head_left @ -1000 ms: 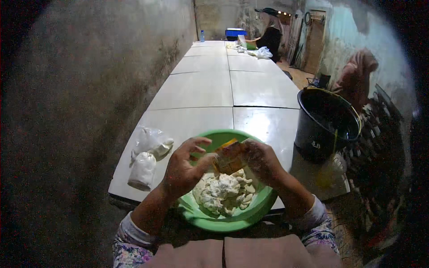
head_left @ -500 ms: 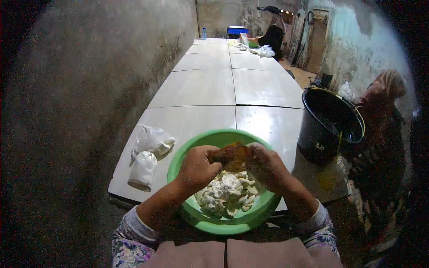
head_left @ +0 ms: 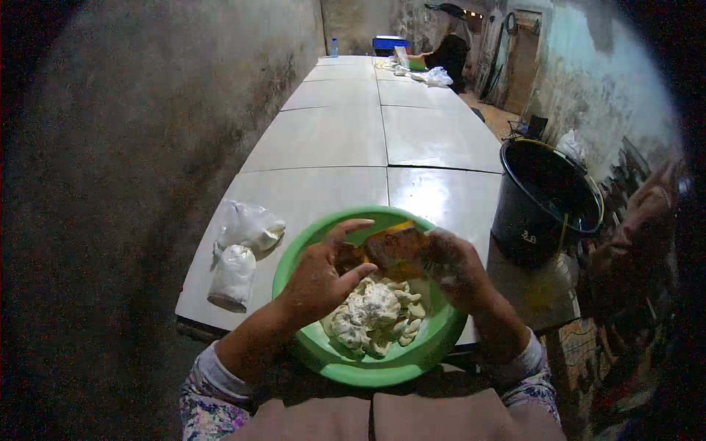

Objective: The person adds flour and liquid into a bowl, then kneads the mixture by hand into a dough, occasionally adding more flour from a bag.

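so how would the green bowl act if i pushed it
The bowl would probably slide more than tip, being wide and seemingly shallow. Its outline is evenly round, so it's likely fairly stiff. The pale heap inside looks like loose pieces, so it might shift.

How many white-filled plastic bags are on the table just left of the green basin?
2: a compact bag in front, and a looser bag just behind it. None seems hidden there.
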Available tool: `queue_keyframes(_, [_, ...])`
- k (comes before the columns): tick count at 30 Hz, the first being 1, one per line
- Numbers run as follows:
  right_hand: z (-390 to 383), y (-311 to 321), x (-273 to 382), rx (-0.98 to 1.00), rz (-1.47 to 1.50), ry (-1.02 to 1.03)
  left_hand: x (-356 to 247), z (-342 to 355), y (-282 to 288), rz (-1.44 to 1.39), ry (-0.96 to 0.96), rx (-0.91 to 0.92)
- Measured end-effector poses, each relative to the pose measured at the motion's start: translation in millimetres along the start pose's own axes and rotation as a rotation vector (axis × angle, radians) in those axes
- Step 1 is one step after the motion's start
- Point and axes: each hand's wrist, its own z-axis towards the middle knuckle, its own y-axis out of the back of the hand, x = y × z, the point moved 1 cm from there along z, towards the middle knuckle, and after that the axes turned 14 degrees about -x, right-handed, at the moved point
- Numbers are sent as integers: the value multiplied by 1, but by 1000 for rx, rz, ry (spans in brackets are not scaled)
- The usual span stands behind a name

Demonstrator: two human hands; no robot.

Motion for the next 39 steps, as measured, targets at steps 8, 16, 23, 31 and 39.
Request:
queue_keyframes(8, [-4,3,4,110,14,27,10,-3,2,-7,63,0])
queue_keyframes(16, [-9,-7,9,97,-91,52,23,4,14,8,15,-38])
queue_keyframes(23, [1,6,-15,115,251,-42,-1,0,24,-14,-12,-70])
queue_keyframes(31, [5,6,-12,269,462,-421,-15,10,20,714,-741,-60])
queue_keyframes(39, [-16,39,17,157,-5,-82,25,15,84,526,-431,-546])
